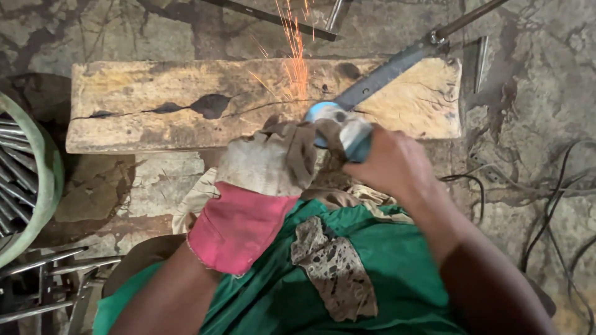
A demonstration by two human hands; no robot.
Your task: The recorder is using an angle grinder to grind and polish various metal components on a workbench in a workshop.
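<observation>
both hands [267, 164] [388, 164] grip blue grinder [347, 133], sparks on metal blade [385, 74].

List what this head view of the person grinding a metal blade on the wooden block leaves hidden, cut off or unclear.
- Grinder: body and disc largely covered by the gloved left hand and the bare right hand.
- Blade: its ground end hidden behind the grinder; its handle cut off by the top edge.
- Green basket: cut off by the left edge.
- Cables: run off the right edge.

A cracked wooden block [186, 105] on the floor [534, 93] bears what looks like a metal blade [385, 73].
</observation>
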